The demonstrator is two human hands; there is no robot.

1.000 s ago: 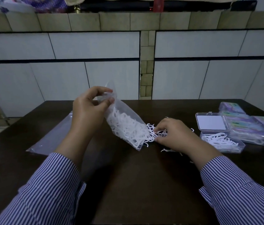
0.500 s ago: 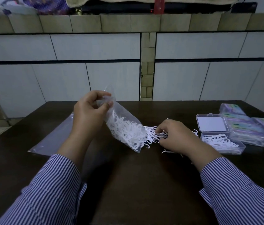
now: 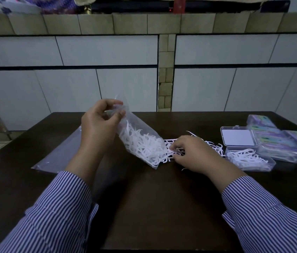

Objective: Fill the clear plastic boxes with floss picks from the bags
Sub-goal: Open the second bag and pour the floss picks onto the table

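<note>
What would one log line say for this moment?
left hand: holds bag tilted | right hand: gathering floss picks | open box: partly filled

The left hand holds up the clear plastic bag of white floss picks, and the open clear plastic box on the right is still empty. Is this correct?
Not quite. In the head view the open clear plastic box already holds white floss picks. The left hand does hold up the clear plastic bag of white floss picks.

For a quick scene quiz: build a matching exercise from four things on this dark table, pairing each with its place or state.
Things:
1. clear plastic bag of white floss picks
2. open clear plastic box
3. flat empty plastic bag
4. closed purple-labelled boxes

States:
A. lying flat at the left
B. stacked at the far right
C. lifted by the left hand
D. partly filled with picks

Pairs: 1-C, 2-D, 3-A, 4-B
</note>
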